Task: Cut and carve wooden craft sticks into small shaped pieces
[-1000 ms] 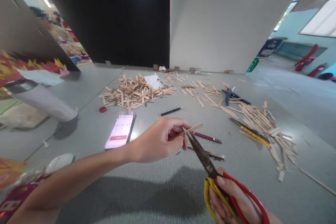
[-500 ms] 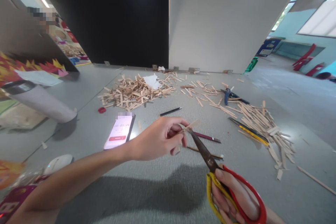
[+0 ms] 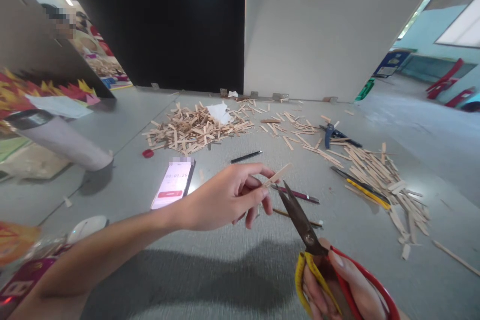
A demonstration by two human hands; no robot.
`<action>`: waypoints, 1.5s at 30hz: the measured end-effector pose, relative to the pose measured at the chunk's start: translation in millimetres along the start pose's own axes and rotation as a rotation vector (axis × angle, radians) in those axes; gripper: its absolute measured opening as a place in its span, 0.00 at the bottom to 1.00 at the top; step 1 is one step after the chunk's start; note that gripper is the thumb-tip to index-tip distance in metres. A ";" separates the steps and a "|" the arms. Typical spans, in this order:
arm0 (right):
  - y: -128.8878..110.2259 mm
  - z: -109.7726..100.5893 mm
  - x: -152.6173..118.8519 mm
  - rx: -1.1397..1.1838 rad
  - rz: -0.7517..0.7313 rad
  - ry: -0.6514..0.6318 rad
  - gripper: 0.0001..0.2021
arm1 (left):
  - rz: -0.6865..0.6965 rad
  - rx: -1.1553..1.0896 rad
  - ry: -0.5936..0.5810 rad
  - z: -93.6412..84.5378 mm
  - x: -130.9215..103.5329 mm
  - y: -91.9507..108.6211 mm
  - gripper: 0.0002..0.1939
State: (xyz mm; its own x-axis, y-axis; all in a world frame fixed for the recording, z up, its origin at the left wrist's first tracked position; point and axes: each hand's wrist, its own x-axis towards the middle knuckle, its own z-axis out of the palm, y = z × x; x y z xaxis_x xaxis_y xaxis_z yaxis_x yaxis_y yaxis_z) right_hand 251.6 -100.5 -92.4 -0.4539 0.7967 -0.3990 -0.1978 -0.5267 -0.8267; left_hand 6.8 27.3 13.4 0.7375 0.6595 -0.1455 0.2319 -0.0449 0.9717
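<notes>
- far left on the floor: a grey tube (image 3: 62,142) lying on its side, a little red cap (image 3: 148,153) beyond it, and a phone (image 3: 173,189) face up with its screen lit; none of it near the hands
- left hand (image 3: 225,197) is held up over the floor, thumb and fingertips pinching a small wooden stick (image 3: 276,176) by one end, so the other end pokes out to the right; other fingers curled under
- that stick looks thin, flat, light and stiff; i'd guess it snaps or splits rather than bends, so pinching it close to the free end like this seems right, flat faces between the pads so it can't twist
- just right of and below the stick tip: scissors (image 3: 302,220), blades closed or nearly so, tip near the stick but apart from it
- right hand (image 3: 337,287) at the bottom edge, fingers through the red and yellow handles, closed round them
- behind: a big stick pile (image 3: 195,130); further right a looser scatter of sticks (image 3: 378,170), pencils and blue pliers (image 3: 332,135)
</notes>
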 end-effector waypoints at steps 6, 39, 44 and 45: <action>3.7 -1.2 -1.7 -0.017 0.022 0.009 0.40 | 0.026 0.029 0.038 3.4 0.3 -1.1 0.12; -10.6 8.1 -9.0 -0.334 -0.182 0.294 0.39 | 0.055 -0.248 0.224 7.1 -3.5 0.3 0.07; -4.7 0.5 -3.8 -0.387 -0.260 0.294 0.36 | -0.045 -0.336 0.040 7.7 -3.2 -2.5 0.11; -4.0 0.1 -3.1 -0.397 -0.269 0.313 0.35 | -0.035 -0.342 0.050 7.7 -2.8 -3.2 0.10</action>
State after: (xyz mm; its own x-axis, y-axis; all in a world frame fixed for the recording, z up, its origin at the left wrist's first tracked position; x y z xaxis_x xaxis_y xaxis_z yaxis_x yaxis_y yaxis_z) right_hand 253.6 -100.8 -87.8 -0.1416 0.9691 -0.2021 0.0984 -0.1894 -0.9770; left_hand 8.9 19.9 9.2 0.6987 0.6928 -0.1785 0.0240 0.2266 0.9737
